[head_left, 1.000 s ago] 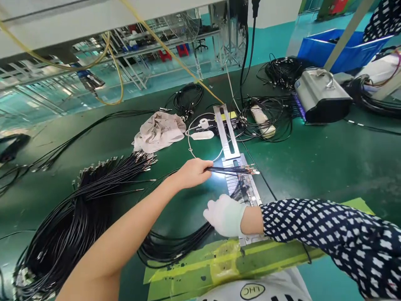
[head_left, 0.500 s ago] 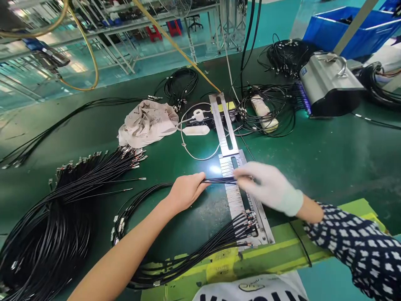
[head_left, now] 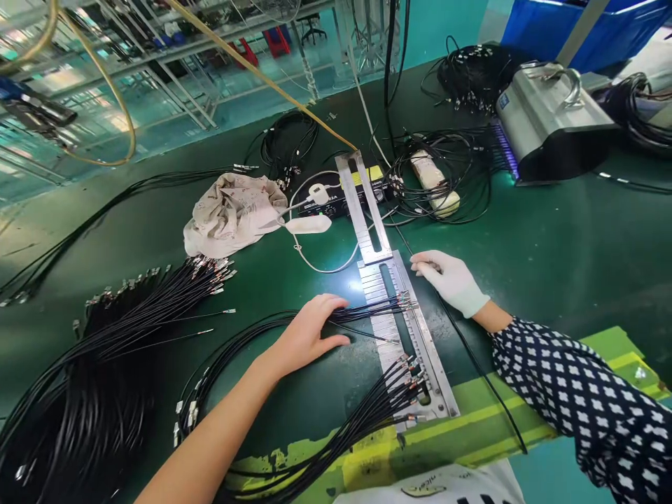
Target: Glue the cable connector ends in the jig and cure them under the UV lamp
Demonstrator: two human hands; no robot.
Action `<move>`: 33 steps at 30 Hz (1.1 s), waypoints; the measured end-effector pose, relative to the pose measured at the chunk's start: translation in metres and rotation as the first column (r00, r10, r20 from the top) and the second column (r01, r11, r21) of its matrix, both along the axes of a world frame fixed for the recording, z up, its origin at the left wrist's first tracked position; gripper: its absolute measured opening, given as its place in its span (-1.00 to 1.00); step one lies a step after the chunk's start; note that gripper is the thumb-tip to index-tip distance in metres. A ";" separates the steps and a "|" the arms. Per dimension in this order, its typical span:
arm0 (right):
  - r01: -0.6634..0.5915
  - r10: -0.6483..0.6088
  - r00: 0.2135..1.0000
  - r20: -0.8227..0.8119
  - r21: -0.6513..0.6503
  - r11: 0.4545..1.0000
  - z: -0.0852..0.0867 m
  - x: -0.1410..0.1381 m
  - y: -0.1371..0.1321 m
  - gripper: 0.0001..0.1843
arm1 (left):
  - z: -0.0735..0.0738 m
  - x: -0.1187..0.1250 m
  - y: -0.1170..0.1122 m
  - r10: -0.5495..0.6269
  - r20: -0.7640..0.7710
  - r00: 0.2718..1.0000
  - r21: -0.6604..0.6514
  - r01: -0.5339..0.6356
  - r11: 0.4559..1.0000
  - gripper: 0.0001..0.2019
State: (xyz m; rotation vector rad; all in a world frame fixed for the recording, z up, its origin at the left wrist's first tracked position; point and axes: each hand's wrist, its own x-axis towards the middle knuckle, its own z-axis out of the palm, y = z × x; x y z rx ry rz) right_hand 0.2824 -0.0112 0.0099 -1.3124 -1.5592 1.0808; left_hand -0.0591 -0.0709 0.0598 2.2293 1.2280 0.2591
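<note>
left hand [head_left: 309, 332]: half a second ago it pinched the cable bunch [head_left: 367, 311]. Now the palm is down and the fingers are spread flat on top of the bunch, pressing it to the green mat [head_left: 551, 259], with no pinch.
right hand [head_left: 450, 281]: gloved. It was over the cable tips and has moved off to the right edge of the metal plate [head_left: 423, 343]. Fingers are stretched out and rest there; can't see anything held. A thin black wire [head_left: 472, 357] runs under it; can't tell if it is gripped.
cable bunch: no longer lifted. It lies across the plate's ribbed section, with the metal tips over the slot and fanned a little. One strand strays lower.
lower cables [head_left: 399, 385]: a second bunch sits at the near end of the same plate, unchanged and well apart from both hands.
meaning: the bunch has gone from carried to laid down. It is held by the left palm's pressure only, and the tips are uncovered.
stock: a big cable pile [head_left: 105, 350] is to the left, untouched.
background: a cloth [head_left: 231, 213], a grey box [head_left: 551, 122] and a power strip [head_left: 433, 189] are at the far side, with no change.
</note>
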 end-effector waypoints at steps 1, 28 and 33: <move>-0.002 0.002 1.000 0.001 -0.002 1.000 0.000 0.001 0.000 -0.72 | 0.000 -0.003 0.000 0.024 0.019 1.000 -0.019 -0.024 1.000 -0.56; -0.045 0.040 0.993 0.110 0.040 0.998 0.006 -0.018 0.045 -0.76 | -0.034 0.033 0.066 -0.025 0.265 0.964 0.217 -0.034 0.976 -0.80; -0.057 0.050 0.991 0.122 0.058 0.997 0.007 -0.018 0.047 -0.79 | -0.040 0.029 0.084 -0.135 0.176 0.975 0.348 0.066 0.935 -0.72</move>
